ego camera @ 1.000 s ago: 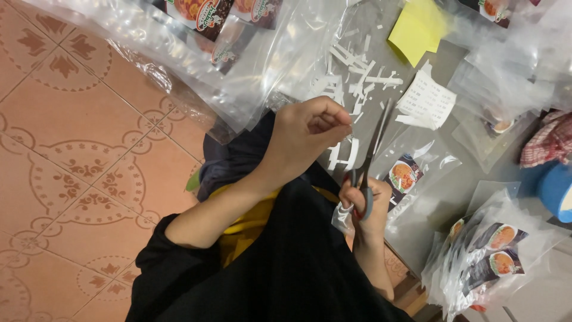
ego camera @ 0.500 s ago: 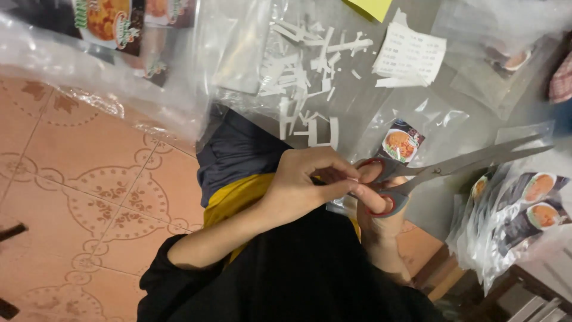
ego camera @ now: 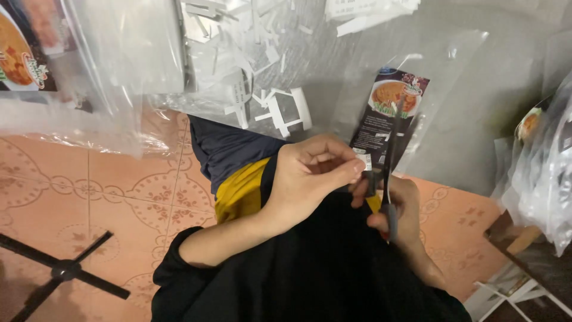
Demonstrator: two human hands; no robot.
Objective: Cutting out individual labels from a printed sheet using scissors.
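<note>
Left hand point(ego camera: 310, 173): fingers pinched shut on the near edge of a dark printed food label point(ego camera: 386, 113), held over the lap. Right hand point(ego camera: 396, 206): curled closed around scissors point(ego camera: 390, 179), blades upright against the label. White paper offcuts point(ego camera: 262, 89) lie far left.

Dim indoor light, glare on plastic, soft blur throughout

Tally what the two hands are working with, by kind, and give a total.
Scissors, in the right hand: 1
Dark printed packet, pinched by the left hand: 1
Total: 2
</note>
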